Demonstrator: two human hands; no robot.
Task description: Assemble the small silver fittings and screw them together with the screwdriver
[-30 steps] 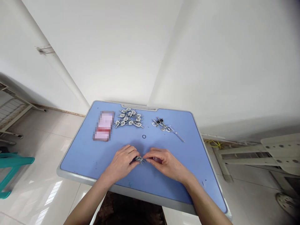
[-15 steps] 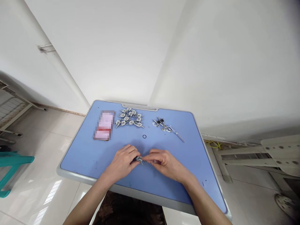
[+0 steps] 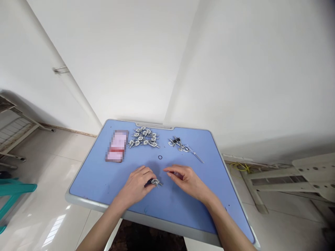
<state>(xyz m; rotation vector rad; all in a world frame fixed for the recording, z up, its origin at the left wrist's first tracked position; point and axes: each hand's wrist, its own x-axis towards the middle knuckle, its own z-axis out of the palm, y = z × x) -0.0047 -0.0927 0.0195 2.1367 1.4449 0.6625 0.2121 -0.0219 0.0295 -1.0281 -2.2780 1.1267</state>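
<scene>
My left hand [image 3: 138, 184] is closed on a small metal valve [image 3: 156, 182]. The valve has an oval silver flange and thin stems sticking out, and its dark rear part is covered by my fingers. Just right of it, apart from the valve, is my right hand [image 3: 187, 179]. Its thumb and index tips are parted, while the curled fingers hold a clear reddish object [image 3: 178, 173], mostly hidden in the palm. A black rubber ring [image 3: 160, 157] lies flat on the blue table [image 3: 104, 181] beyond both hands.
Several similar metal valves [image 3: 143, 136] lie grouped toward the back. Right of them are loose metal and black parts [image 3: 176, 141] and a screwdriver [image 3: 195, 153] with a clear handle. A blurred pink packet [image 3: 116, 146] lies at left. A teal stool [image 3: 17, 188] stands on the floor.
My right hand has drawn away from the valve, its fingertips moving apart and off it. My left hand still holds the valve. The camera view has shifted slightly.
</scene>
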